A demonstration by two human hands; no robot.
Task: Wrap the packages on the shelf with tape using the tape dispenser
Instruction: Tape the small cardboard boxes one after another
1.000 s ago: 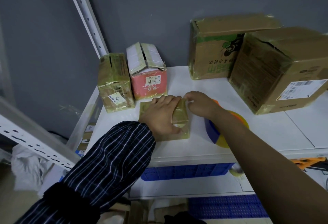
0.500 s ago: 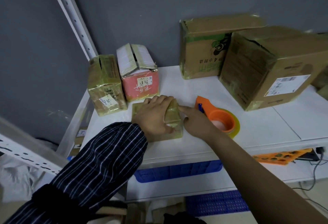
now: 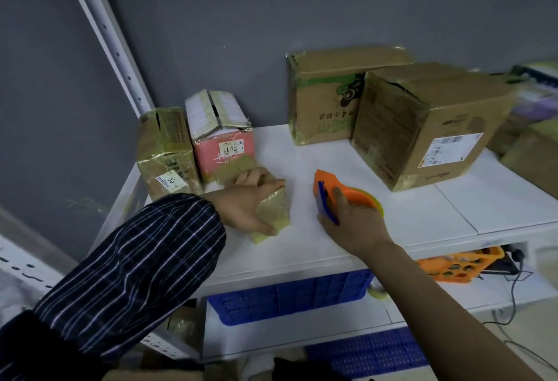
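Note:
A small tape-wrapped yellowish package (image 3: 271,213) lies tilted on the white shelf (image 3: 422,217). My left hand (image 3: 250,199) grips it from above, fingers curled over its top edge. The orange tape dispenser (image 3: 338,196) with a blue blade and a yellow tape roll sits on the shelf to the right of the package. My right hand (image 3: 353,220) rests on the dispenser, fingers laid over its near side; how firmly it holds is unclear.
Two small taped boxes, one brown (image 3: 166,151) and one pink (image 3: 222,139), stand at the shelf's back left. Two large cardboard boxes (image 3: 422,127) stand at the back right. A blue crate (image 3: 290,296) and an orange basket (image 3: 453,263) sit on the lower shelf.
My left hand has tipped and turned the small package. My right hand left the package and moved right onto the tape dispenser.

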